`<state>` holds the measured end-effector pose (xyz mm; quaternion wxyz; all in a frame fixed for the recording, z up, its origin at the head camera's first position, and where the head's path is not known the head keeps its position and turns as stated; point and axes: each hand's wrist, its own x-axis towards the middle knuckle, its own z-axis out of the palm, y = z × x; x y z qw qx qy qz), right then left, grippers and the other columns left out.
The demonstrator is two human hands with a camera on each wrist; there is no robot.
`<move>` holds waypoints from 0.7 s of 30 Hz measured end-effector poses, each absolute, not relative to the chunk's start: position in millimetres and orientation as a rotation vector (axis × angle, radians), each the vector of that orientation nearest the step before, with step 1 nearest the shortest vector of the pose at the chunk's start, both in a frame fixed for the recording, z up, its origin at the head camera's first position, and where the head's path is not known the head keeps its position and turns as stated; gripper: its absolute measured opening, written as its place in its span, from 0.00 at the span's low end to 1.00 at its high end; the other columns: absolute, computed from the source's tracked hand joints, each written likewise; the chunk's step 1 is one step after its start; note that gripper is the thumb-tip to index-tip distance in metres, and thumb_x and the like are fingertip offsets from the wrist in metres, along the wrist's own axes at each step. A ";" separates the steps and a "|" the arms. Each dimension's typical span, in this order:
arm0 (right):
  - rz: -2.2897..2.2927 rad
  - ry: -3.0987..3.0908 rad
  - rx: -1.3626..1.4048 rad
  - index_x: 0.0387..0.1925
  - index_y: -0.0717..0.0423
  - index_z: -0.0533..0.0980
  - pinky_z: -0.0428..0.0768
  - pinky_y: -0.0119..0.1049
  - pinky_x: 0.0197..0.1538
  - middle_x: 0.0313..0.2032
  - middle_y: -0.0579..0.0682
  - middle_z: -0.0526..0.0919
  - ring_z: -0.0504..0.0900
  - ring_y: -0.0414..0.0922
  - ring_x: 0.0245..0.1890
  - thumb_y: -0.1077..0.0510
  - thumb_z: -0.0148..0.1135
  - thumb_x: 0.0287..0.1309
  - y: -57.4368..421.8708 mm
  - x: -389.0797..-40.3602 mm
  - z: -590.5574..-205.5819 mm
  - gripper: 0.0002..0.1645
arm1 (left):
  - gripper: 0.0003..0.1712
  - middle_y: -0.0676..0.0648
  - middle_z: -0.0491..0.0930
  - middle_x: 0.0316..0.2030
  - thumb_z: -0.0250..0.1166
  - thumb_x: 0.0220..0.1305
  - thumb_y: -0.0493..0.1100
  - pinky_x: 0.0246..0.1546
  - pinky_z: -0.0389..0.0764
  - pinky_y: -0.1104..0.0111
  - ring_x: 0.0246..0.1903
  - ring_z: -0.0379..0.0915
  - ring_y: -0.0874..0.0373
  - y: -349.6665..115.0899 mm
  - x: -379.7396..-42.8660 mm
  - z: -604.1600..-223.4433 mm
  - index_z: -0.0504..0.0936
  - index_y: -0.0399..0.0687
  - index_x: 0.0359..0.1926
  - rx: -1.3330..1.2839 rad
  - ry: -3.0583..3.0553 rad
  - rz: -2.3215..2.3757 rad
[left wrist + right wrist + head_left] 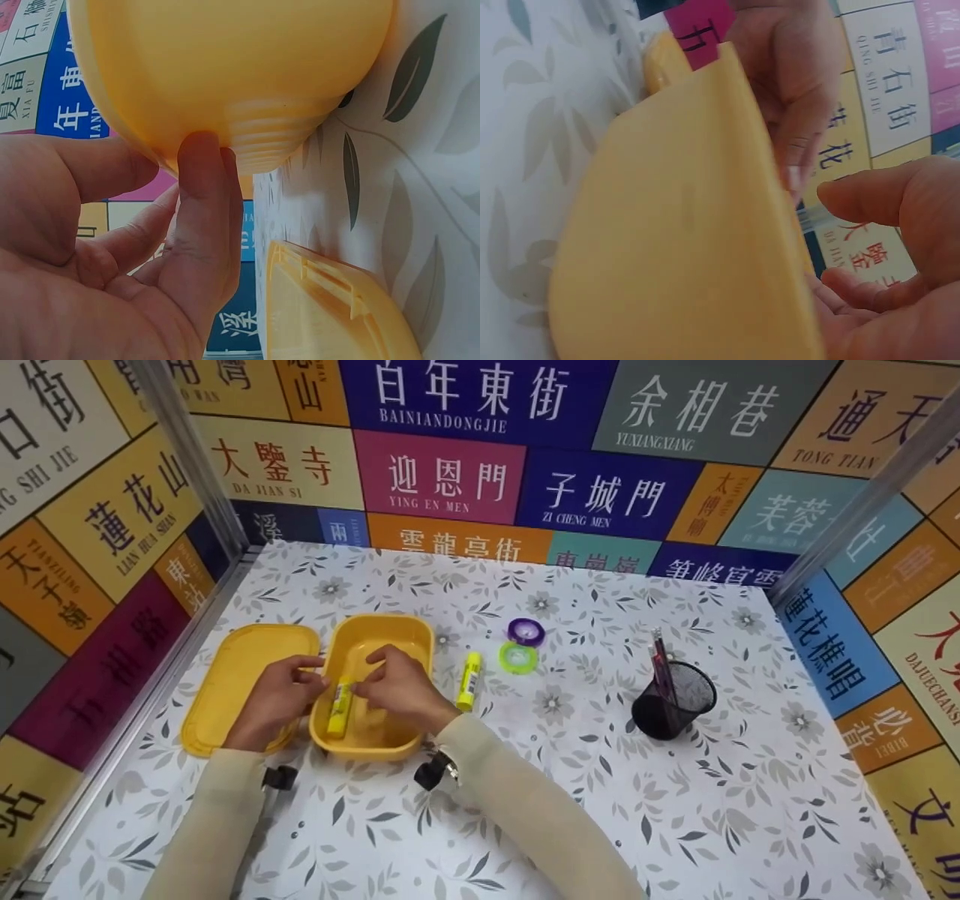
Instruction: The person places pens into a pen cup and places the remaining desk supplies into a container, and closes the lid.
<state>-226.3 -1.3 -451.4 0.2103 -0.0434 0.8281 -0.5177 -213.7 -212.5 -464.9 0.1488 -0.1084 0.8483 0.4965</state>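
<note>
My left hand (279, 697) grips the left rim of a yellow plastic box (411, 739). In the left wrist view, a fingertip presses the ribbed outer wall of the box (247, 67) while another digit lies over its rim. My right hand (401, 690) reaches over the box with its fingers loosely bent. A yellow glue stick (339, 716) leans inside the box by the left wall, right beside those fingertips. From the right wrist, the right hand (900, 262) shows thumb and fingers apart, and the box wall hides the glue stick.
The yellow lid (217, 690) lies left of the box, partly under the left hand. A second glue stick (469, 682) lies to the right. Beyond it are a purple tape roll (526, 631) and a green one (517, 658). A black mesh cup (660, 720) holds pencils farther right.
</note>
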 end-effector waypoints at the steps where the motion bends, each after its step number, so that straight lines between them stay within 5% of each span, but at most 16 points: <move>1: -1.465 2.303 -0.125 0.66 0.53 0.72 0.87 0.38 0.47 0.41 0.45 0.87 0.88 0.45 0.36 0.52 0.75 0.63 0.9 -226.7 -449.4 0.34 | 0.30 0.39 0.78 0.59 0.62 0.78 0.46 0.49 0.87 0.65 0.52 0.79 0.48 -212.4 -213.8 -464.7 0.69 0.47 0.77 -0.307 2.441 1.428; 21: -1.786 2.260 -0.142 0.61 0.55 0.74 0.90 0.37 0.46 0.45 0.53 0.85 0.87 0.46 0.42 0.57 0.75 0.63 57.5 -228.6 -439.2 0.28 | 0.31 0.41 0.75 0.62 0.60 0.80 0.47 0.58 0.85 0.61 0.56 0.77 0.46 -208.9 -213.1 -459.9 0.66 0.50 0.79 -0.383 2.379 1.422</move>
